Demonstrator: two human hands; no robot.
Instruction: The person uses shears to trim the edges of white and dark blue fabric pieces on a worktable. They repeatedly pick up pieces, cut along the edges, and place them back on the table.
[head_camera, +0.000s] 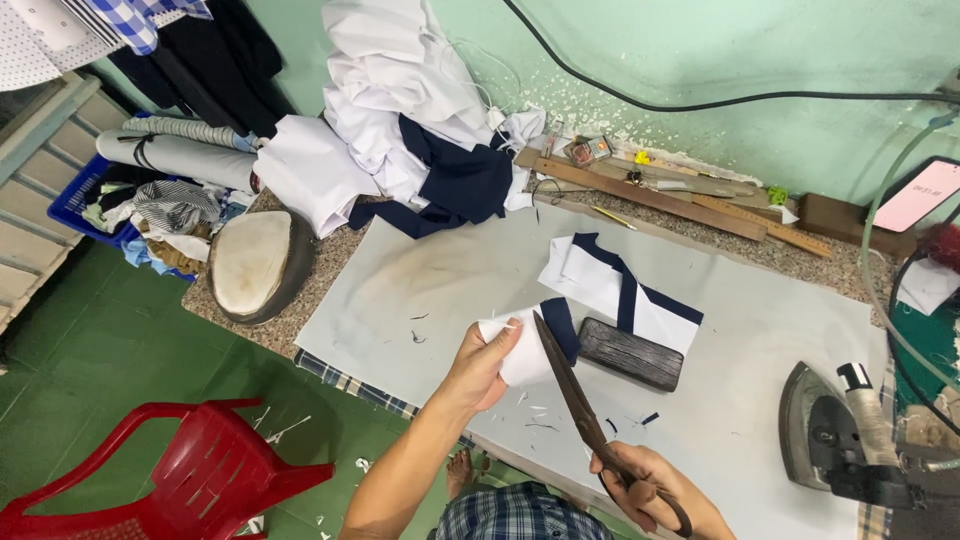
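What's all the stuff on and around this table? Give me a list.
fabric piece: 1, white with navy edge, in left hand
scissors: 1, dark, in right hand, blades at the fabric piece
folded pieces: 1 stack, white and navy, mid table
block: 1, dark wood, beside the stack
iron: 1, grey, right edge of table
pad: 1, pale grey, covers the table
pressing cushion: 1, cream, oval, left corner
clothes pile: 1, white and navy, back of table
rulers: a few, wooden, along the wall
chair: 1, red plastic, on green floor
basket: 1, blue, far left
left hand: holds fabric piece
right hand: grips scissors
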